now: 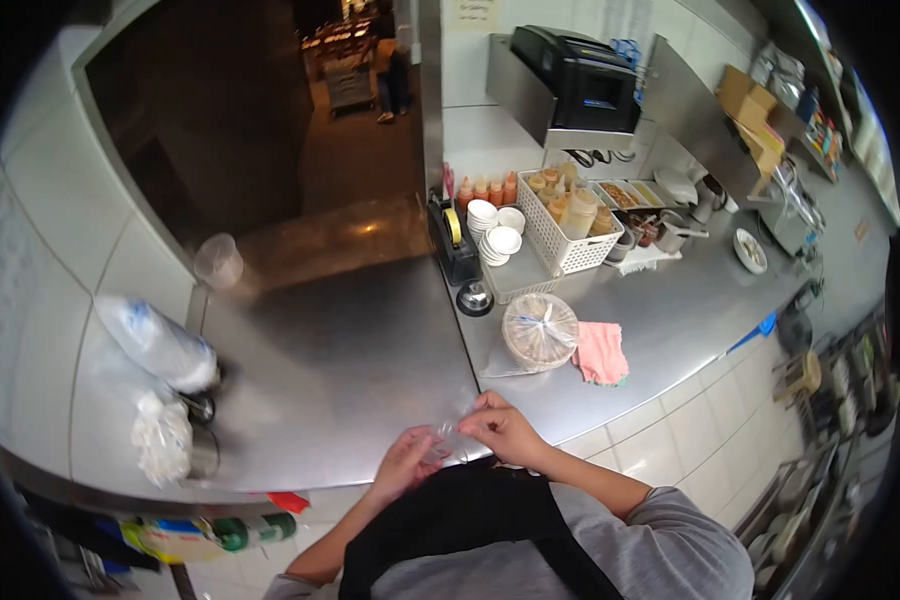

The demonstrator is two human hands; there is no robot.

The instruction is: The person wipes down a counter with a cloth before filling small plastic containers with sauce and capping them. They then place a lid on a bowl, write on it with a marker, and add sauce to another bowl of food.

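A steel counter (350, 360) spans mid-frame, a bagged tub (540, 340) right of centre; at lower centre the left hand (403, 460) and right hand (495, 427) grip a clear plastic piece (444, 436), perhaps film or a cup. It should be light, slippery and easily crumpled, best pinched by its edges. Writing on the upper-centre note (474, 12) is illegible.

No legible text or labels.

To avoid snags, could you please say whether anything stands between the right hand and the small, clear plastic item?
Nothing visible: the right hand touches the clear plastic item, and the round, plastic-covered tub stands beyond.
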